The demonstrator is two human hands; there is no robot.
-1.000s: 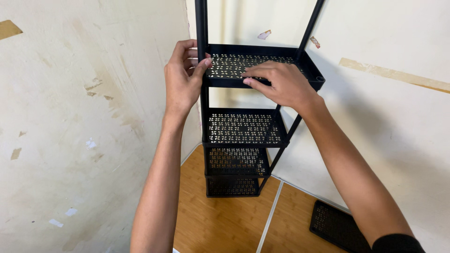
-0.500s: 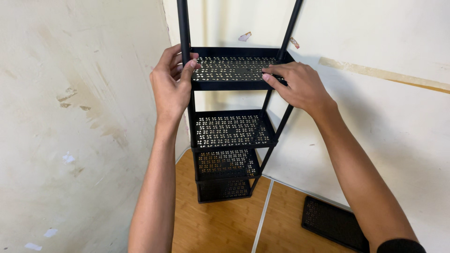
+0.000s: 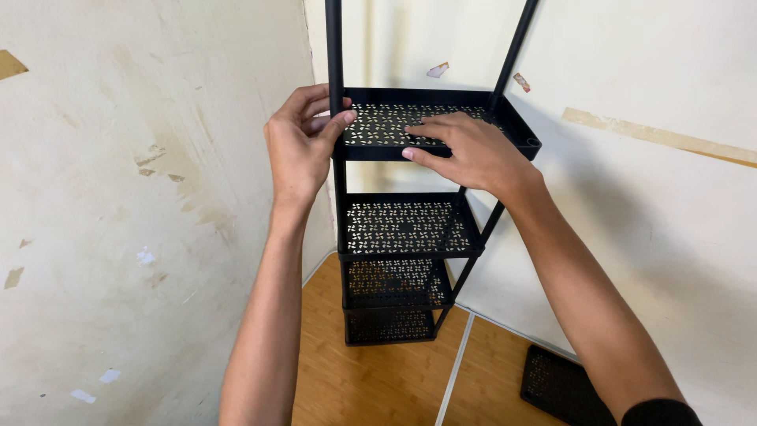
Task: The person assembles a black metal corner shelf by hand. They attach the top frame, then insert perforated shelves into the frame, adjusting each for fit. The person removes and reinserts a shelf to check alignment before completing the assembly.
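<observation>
Top shelf tray (image 3: 473, 106) under both hands

bamboo floor (image 3: 371, 386) | black shelf rack (image 3: 406, 229) stands on it, 4 trays | loose black tray (image 3: 564, 386) lies right

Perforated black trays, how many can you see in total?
5: the top tray under both hands, three lower rack trays, and a loose tray on the floor, partly hidden.

Four perforated black trays (image 3: 406, 225) on rack; one loose tray (image 3: 561, 386) on floor; two hands (image 3: 298, 146).
</observation>
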